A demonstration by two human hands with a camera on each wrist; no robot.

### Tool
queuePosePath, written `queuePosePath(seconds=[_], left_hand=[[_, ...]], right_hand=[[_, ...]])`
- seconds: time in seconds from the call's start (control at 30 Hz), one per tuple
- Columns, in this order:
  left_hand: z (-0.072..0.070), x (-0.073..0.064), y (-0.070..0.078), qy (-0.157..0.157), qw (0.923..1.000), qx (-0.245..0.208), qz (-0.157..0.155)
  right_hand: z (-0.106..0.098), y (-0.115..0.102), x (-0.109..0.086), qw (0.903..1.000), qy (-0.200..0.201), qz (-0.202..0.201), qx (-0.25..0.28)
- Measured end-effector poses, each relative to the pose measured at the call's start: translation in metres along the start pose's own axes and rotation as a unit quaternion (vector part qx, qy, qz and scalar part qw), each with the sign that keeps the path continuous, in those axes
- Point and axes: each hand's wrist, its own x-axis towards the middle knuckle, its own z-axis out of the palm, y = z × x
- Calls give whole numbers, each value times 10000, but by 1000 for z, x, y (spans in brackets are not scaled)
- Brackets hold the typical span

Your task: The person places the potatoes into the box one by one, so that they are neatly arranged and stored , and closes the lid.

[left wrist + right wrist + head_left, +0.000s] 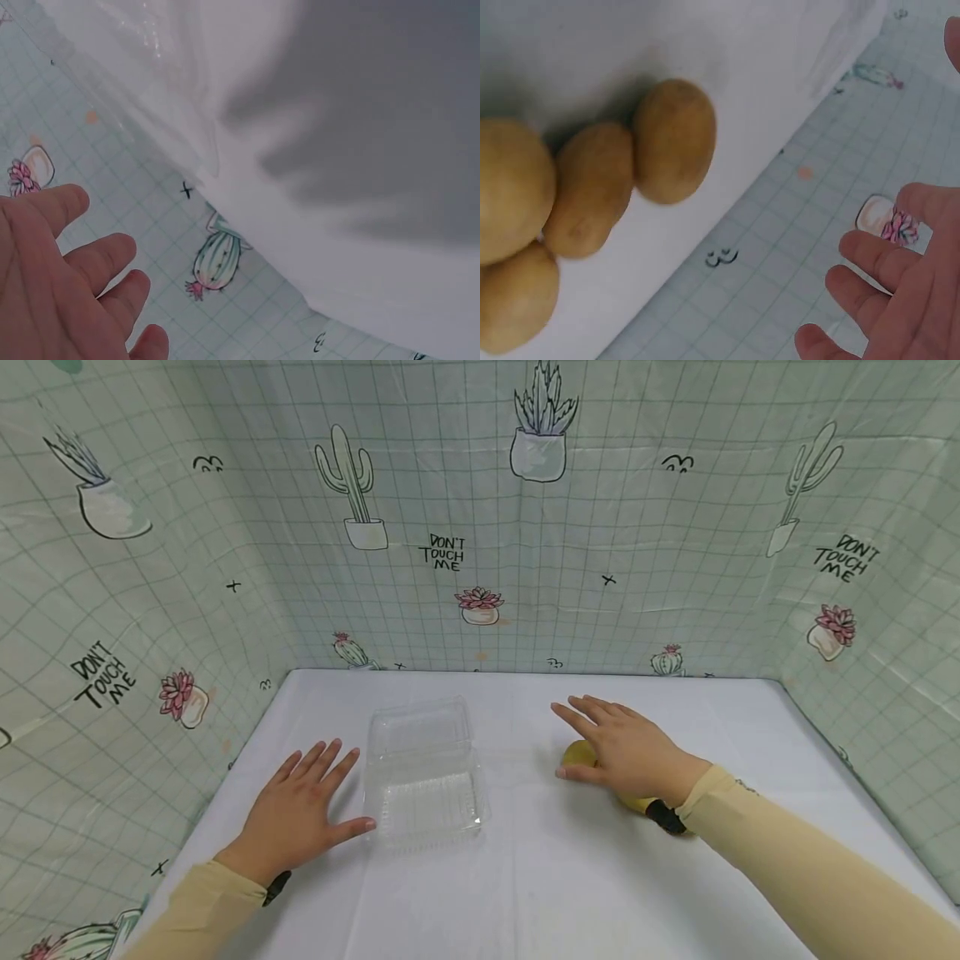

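My left hand point(296, 814) is held with its fingers spread, just left of a clear plastic clamshell container point(427, 806), and holds nothing. The container lies with its lid folded back, and part of it shows blurred in the left wrist view. My right hand point(630, 752) hovers over several potatoes point(579, 753), fingers extended and empty. It hides most of them in the head view. The right wrist view shows the potatoes lying close together, one oval potato point(675, 141) at the end of the group, apart from the fingers point(870, 255).
A white-covered table point(517, 893) carries all of this. Patterned cloth walls point(480, 510) with cactus drawings rise at its back and both sides. Dark wrist cameras show under both wrists.
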Motion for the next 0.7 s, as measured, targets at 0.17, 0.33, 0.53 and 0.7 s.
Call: queuePosePath(seconds=[0.17,0.33,0.53,0.7], left_hand=[[4,0,5,-89,9998,-196,-39],[8,0,8,-175,9993,-308,-80],[15,0,9,-144,9990,-401,-113],[15,-1,12,-199,9981,-556,-148]], right_hand=[[7,-15,11,9994,-111,-6,318],[16,-29,21,9986,-232,-127,466],[25,-45,29,9961,-407,-259,744],[36,-56,36,9924,-635,-133,1046]])
